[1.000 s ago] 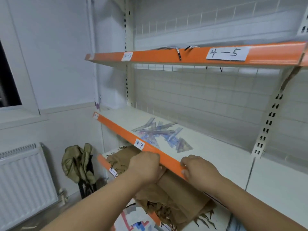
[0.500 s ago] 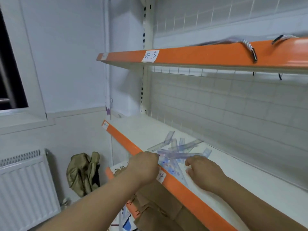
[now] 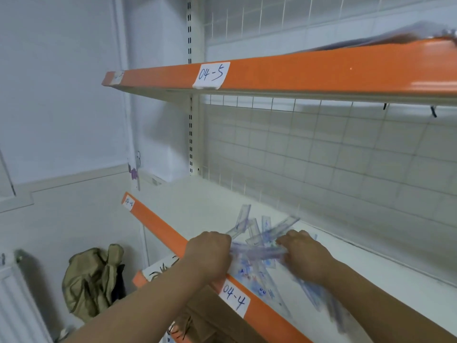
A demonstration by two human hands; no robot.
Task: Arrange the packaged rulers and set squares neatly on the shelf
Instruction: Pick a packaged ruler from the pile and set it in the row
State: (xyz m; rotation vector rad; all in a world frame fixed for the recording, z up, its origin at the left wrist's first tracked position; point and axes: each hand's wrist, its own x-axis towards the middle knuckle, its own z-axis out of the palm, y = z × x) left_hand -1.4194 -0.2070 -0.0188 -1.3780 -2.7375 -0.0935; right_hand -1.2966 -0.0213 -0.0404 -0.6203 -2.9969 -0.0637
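A loose heap of clear, blue-printed packaged rulers and set squares [image 3: 262,229] lies on the white shelf [image 3: 197,206] with the orange front edge labelled 04-4. My left hand [image 3: 210,253] reaches over that edge and grips the left end of one ruler pack [image 3: 257,253]. My right hand [image 3: 301,253] grips its right end, so the pack spans between the two hands just above the heap. More packs spread blurred toward the lower right under my right forearm.
The shelf above [image 3: 296,73], labelled 04-5, overhangs close overhead. A wire grid back panel [image 3: 321,157] closes the rear. Brown fringed fabric [image 3: 210,323] lies on the lower shelf. An olive bag [image 3: 91,280] sits on the floor at left beside a radiator [image 3: 14,305].
Both hands have moved from the orange shelf edge up into the heap and taken hold of a ruler pack. The view has shifted closer and leftward.
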